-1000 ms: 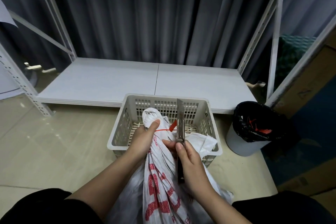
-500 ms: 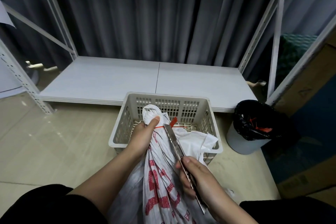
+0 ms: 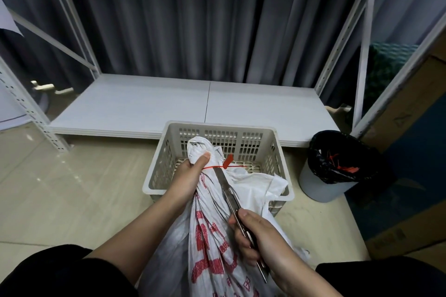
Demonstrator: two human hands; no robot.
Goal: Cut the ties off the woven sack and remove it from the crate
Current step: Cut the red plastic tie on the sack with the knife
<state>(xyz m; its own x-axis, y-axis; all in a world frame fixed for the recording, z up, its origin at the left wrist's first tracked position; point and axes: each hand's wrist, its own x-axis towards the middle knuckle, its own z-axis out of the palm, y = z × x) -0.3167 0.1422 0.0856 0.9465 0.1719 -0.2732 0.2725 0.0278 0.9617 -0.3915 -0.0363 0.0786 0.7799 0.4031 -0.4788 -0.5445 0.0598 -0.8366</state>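
Seemingly tie [image 3: 218,167] beside left hand [image 3: 187,177]

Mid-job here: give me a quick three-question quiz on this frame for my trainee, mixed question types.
1. True or false: the red tie is already cut off the sack.
2. Which hand holds the knife? A) left hand B) right hand C) neither
3. Fill in: the left hand grips the sack's neck just below the ____.

Key:
1. False; it is wrapped round the neck, the blade tip at it.
2. B; the right hand grips the handle.
3. Tie; the thumb reaches up past it, over the crate.
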